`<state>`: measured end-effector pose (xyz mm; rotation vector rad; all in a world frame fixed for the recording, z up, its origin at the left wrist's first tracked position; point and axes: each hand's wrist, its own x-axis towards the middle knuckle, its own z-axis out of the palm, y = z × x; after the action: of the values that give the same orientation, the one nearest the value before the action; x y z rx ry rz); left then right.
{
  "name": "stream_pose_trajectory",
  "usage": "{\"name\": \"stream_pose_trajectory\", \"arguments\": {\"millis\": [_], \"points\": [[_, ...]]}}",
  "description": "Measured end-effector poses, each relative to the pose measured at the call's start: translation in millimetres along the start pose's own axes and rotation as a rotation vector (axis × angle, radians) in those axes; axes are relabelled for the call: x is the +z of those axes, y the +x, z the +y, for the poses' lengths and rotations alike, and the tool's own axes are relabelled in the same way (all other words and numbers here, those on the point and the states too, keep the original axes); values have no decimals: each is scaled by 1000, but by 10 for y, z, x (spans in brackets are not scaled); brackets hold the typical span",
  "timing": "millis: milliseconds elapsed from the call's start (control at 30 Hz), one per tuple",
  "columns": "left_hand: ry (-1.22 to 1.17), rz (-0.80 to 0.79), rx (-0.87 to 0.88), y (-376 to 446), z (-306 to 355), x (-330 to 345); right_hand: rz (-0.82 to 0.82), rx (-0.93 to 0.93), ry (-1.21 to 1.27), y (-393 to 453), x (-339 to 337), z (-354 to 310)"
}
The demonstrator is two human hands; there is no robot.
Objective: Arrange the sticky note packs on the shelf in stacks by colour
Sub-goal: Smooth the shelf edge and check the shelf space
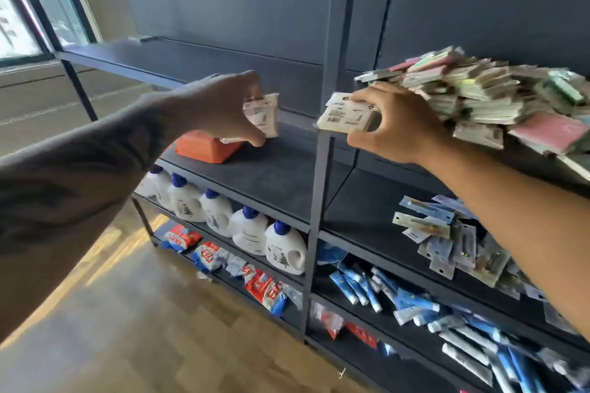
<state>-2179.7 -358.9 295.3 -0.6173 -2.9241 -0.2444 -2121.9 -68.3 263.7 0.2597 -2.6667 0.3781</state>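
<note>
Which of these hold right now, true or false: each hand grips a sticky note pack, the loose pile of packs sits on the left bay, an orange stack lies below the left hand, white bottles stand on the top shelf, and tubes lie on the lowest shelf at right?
1. Each hand grips a pack. True: the left hand holds a pack, the right hand holds another pack.
2. The loose pile sits on the left bay. False: it is on the right.
3. An orange stack lies below the left hand. True.
4. White bottles stand on the top shelf. False: a lower shelf.
5. Tubes lie low at right. True.
</note>
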Motion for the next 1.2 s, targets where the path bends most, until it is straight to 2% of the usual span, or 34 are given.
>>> {"name": "stream_pose_trajectory", "arguments": {"millis": [100,300,633,933,1067,1200], "points": [[109,-21,-81,-317,-684,45,-39,-28,38,141,385,-556],[84,-66,-219,-862,-1903,101,-83,-122,121,587,1188,-1620],[175,-17,-441,-1180,-3751,47,-159,-371,245,1937,2632,-3152],[237,-12,-560,-221,-5337,-193,-173,-509,281,3850,3504,-4046],[157,48,-568,396,-5821,-210,-157,-507,296,4673,3763,-4189],[95,31,-528,1026,-6271,-198,-177,-444,276,5326,3988,-4126]]}}
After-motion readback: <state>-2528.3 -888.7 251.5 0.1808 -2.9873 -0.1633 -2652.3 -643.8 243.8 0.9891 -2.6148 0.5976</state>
